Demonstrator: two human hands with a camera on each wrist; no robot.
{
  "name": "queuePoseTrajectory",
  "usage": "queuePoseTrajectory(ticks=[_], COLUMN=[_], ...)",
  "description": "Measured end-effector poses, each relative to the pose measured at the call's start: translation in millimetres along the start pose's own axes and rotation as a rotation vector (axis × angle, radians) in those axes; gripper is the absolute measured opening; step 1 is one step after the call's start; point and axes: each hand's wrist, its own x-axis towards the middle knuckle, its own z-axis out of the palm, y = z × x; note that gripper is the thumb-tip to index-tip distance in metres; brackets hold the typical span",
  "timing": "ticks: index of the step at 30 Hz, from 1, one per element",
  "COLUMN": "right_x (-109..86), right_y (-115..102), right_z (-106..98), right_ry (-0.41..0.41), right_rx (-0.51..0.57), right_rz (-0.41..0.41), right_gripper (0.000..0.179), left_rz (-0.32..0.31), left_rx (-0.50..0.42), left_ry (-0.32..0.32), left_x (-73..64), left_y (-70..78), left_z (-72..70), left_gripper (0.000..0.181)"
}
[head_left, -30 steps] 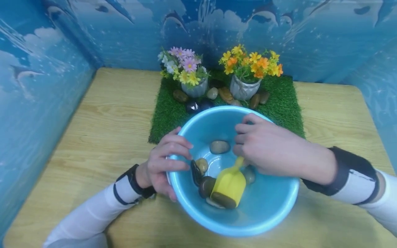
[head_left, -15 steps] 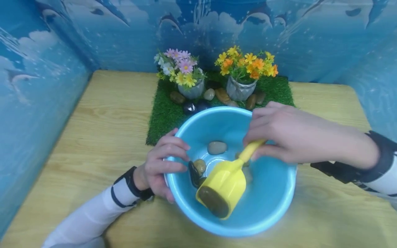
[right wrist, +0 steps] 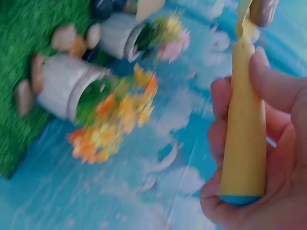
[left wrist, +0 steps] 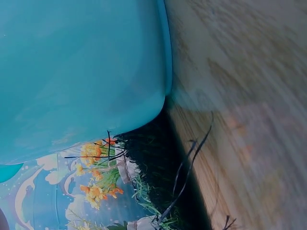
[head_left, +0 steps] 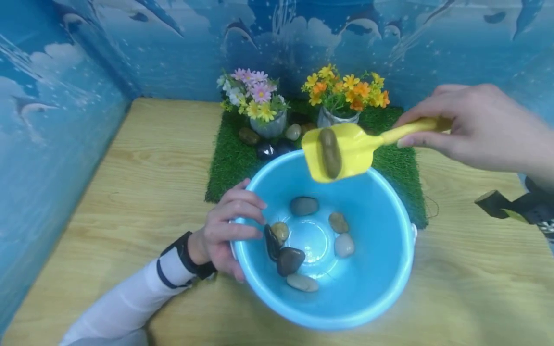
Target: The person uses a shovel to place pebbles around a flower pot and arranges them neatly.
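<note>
My right hand point(head_left: 480, 127) grips the handle of a yellow toy shovel point(head_left: 357, 154), raised above the far rim of a light-blue bucket point(head_left: 326, 319). An oblong brown stone point(head_left: 331, 153) lies on the shovel's blade. In the right wrist view the fingers and thumb wrap round the shovel's handle point(right wrist: 244, 129), which has a blue end. My left hand point(head_left: 231, 228) holds the bucket's left rim, fingers over the inside and thumb outside. Several stones lie on the bucket's floor, among them a dark one point(head_left: 291, 261), a whitish one point(head_left: 344, 245) and a grey one point(head_left: 304, 205).
Behind the bucket lies a green turf mat point(head_left: 233, 163) on the wooden table point(head_left: 160, 163). Two flowerpots stand on it, one with pink and yellow flowers point(head_left: 259, 93), one with orange flowers point(head_left: 346, 89). Stones, including a glossy black one point(head_left: 266, 150), lie around them.
My right hand has lifted the shovel with the brown stone up out of the bucket, away and to the right, over the far rim. The left hand has stayed at the bucket's rim.
</note>
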Motion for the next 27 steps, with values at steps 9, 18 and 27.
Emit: queuePoseTrajectory(ticks=[9, 18, 27], right_x=[-0.2, -2.9, 1.3], right_y=[43, 75, 72], right_z=[11, 55, 80], right_ry=[-0.154, -0.381, -0.481], right_rx=[-0.074, -0.006, 0.067], right_rz=[0.35, 0.399, 0.412], right_gripper=[0.034, 0.055, 0.057], left_rz=[0.011, 0.018, 0.014], left_rx=[0.005, 0.0, -0.001], left_ry=[0.004, 0.001, -0.011], left_x=[8.1, 4.2, 10.1], left_y=[0.3, -0.1, 0.9], left_z=[1.0, 0.9, 1.1], left_gripper=[0.057, 0.056, 0.055])
